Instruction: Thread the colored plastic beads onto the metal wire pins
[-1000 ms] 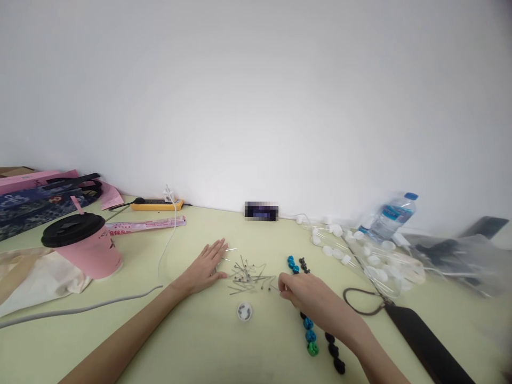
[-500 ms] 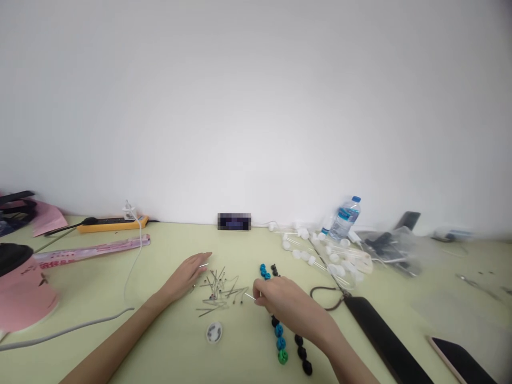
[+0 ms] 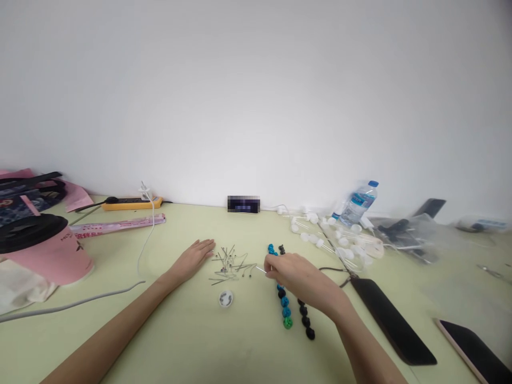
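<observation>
My left hand (image 3: 194, 258) lies with its fingers stretched out on the table, just left of a loose pile of thin metal pins (image 3: 228, 265), some with small dark heads and some bent. My right hand (image 3: 288, 272) is closed in a pinch on a thin whitish stick (image 3: 261, 270), whose free end points left toward the pile. Under and beside this hand run a strand of blue, black and green beads (image 3: 285, 302) and a strand of black beads (image 3: 306, 321); the hand hides part of both. A small round white disc (image 3: 225, 299) sits nearer me, below the pins.
Clear tubes with white caps (image 3: 344, 241) and a water bottle (image 3: 361, 202) stand back right. A black case (image 3: 394, 317) and a phone (image 3: 474, 349) lie right. At left are a pink cup (image 3: 60, 256), a white cable (image 3: 80, 304) and a yellow power strip (image 3: 132, 204).
The view has shifted, so the table things appear higher and further right. My left hand lies flatter beside the pins. My right hand keeps its pinch on the thin stick.
</observation>
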`<state>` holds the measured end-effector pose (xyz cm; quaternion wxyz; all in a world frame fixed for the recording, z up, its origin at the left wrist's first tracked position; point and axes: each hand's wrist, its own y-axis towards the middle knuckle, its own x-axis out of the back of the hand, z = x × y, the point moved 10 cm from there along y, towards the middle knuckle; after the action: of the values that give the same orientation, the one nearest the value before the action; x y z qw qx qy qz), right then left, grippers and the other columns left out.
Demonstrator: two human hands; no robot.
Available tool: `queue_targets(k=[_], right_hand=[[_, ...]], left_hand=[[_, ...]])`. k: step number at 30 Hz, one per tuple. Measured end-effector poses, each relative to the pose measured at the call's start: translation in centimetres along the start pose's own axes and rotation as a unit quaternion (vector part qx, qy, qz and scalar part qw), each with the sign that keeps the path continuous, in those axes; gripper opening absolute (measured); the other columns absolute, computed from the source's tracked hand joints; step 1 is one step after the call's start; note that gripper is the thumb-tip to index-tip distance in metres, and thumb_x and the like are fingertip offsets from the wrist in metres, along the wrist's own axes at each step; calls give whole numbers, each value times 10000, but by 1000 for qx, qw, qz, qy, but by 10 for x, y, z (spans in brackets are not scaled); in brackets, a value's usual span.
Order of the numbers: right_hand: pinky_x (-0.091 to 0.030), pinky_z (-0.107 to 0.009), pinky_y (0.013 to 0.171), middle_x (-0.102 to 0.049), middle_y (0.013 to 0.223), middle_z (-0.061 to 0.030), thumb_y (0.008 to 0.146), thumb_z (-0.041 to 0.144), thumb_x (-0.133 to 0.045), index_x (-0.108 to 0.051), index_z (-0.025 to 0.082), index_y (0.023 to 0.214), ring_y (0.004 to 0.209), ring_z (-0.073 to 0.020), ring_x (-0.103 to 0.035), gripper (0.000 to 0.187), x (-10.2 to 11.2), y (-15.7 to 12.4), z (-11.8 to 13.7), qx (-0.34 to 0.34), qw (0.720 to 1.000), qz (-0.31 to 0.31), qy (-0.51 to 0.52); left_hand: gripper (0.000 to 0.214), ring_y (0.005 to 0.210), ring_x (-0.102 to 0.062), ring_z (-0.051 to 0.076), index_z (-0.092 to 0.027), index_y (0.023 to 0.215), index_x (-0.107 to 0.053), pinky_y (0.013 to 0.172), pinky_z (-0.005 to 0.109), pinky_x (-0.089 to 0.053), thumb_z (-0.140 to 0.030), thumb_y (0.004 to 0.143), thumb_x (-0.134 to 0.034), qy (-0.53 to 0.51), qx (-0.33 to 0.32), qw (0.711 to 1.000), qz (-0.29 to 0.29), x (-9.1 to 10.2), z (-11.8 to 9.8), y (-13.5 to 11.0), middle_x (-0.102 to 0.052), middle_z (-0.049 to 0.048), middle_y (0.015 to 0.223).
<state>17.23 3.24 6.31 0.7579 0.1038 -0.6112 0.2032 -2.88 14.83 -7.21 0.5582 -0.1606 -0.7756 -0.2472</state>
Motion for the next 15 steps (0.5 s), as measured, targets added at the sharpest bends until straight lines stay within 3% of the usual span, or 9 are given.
queue_targets(k=[3,8,15], right_hand=[[-222,-243,504,-529,704,4,889,215,-383,-459,211,749,633,-132,-442,159,2,-2,0,-8,1000,-5,17],[-230,-239,504,-542,719,3,887,221,-386,-473,213,754,653,-135,-456,160,4,-3,3,2,1000,-3,21],[-214,-243,488,-532,699,3,900,241,-364,-454,215,751,624,-131,-448,176,7,-6,1,-6,1000,-7,16]], left_hand=[[495,1283,-370,160,-196,1324,-420,1097,352,-221,-439,943,-217,-8,26,999,-24,2,7,4,-441,57,1385],[563,1321,-298,274,-149,1381,-308,1067,517,-199,-467,918,-265,-4,87,995,-55,-1,19,18,-359,135,1425],[447,1224,-449,247,-139,1345,-346,1059,491,-233,-245,926,-231,-17,108,991,-82,3,25,18,-501,142,1318]])
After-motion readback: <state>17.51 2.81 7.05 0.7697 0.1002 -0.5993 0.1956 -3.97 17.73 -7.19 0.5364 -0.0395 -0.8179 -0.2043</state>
